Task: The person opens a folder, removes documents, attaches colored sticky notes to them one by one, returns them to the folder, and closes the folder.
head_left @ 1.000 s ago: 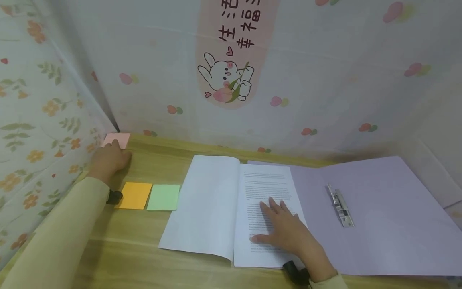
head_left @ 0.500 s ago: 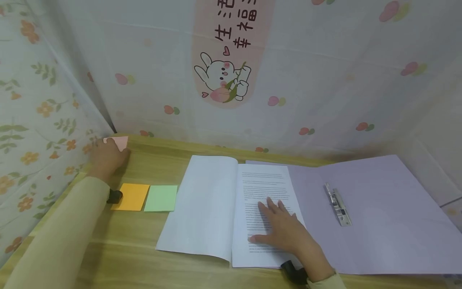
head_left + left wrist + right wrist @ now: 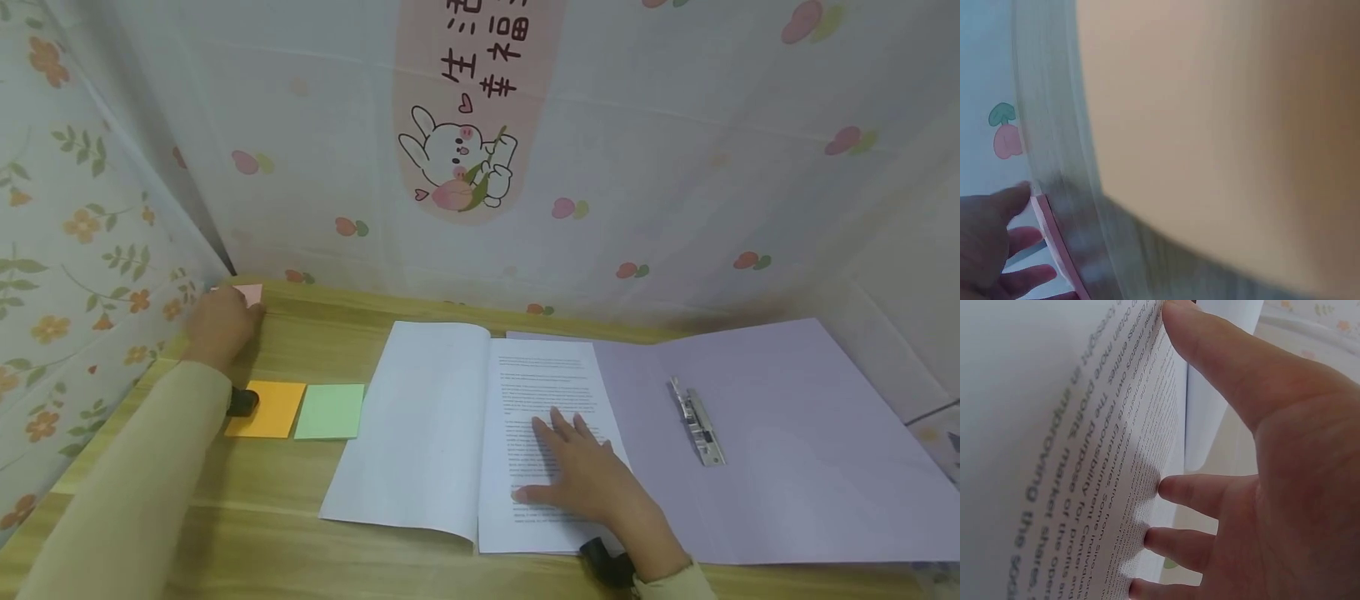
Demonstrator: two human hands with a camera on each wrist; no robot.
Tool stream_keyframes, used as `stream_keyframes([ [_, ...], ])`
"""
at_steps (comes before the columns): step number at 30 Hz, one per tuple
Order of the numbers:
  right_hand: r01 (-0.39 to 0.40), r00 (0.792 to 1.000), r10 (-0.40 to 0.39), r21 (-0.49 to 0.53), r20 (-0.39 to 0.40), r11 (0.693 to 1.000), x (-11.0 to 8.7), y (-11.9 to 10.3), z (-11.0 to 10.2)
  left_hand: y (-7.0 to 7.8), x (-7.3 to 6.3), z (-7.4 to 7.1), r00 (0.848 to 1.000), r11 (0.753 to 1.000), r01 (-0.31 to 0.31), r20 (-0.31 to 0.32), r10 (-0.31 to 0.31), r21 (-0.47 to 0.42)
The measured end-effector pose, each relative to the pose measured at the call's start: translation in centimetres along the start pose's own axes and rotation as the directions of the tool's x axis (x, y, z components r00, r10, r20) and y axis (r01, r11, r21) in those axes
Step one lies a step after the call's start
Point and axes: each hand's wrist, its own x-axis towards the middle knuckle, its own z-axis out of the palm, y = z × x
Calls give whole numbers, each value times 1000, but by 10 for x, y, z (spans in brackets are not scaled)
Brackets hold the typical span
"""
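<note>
Head view: looks early. Would call done: purple folder (image 3: 795, 454) laid open, printed document (image 3: 543, 383) opened over part of it, blank leaf (image 3: 416, 425) to the left. See pink pad (image 3: 251, 294) at the far left corner of the table (image 3: 270, 517), with left hand (image 3: 222, 325) at it; in left wrist view, get fingers apart around its edge, cannot tell if gripping. Have right hand (image 3: 585, 475) spread wide, fingertips on the printed document. Would call not done: use of the pads, seeing no note on document or leaf, with orange pad (image 3: 273, 412) and green pad (image 3: 328, 412) just left, plus metal clip (image 3: 699, 425), seeing no paper in it.
</note>
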Motion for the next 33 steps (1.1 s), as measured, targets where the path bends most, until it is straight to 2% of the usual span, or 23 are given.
stream_keyframes([
  [4, 0, 1000, 0, 1, -1, 1000, 0, 0, 0, 1, -2, 2, 996, 996, 47, -68, -52, -70],
  [7, 10, 1000, -10, 5, 0, 1000, 0, 0, 0, 4, -5, -1, 993, 986, 74, -79, -86, -146],
  [9, 17, 1000, -17, 4, 1, 1000, 0, 1, 0, 6, -4, -6, 993, 977, 105, -26, -112, -186],
  [11, 19, 1000, -19, 1, 4, 1000, 0, 1, -1, 8, -2, -14, 986, 967, 157, 81, -143, -203],
  [13, 17, 1000, -17, -1, 7, 1000, 0, 1, -1, 9, 1, -21, 968, 963, 200, 189, -165, -182],
  [15, 13, 1000, -13, -3, 8, 1000, 1, 1, -1, 11, 3, -27, 941, 957, 243, 278, -192, -160],
  [17, 10, 1000, -10, -3, 9, 1000, 1, 1, -1, 12, 4, -30, 922, 953, 269, 323, -213, -139],
  [20, 9, 1000, -9, -4, 7, 1000, 1, 1, -1, 14, 4, -32, 910, 945, 294, 344, -232, -142],
  [23, 8, 1000, -8, -6, 6, 1000, 1, 1, -1, 13, 2, -32, 916, 948, 288, 327, -231, -138],
  [28, 7, 1000, -7, -4, 11, 1000, 1, 1, 0, 8, -3, -33, 939, 967, 233, 281, -197, -100],
  [31, 7, 1000, -7, -5, 9, 1000, 1, 1, 0, 1, -3, -32, 951, 966, 215, 255, -174, -143],
  [33, 4, 1000, -4, -5, 8, 1000, 1, 1, 1, -4, -2, -30, 958, 955, 209, 241, -156, -209],
])
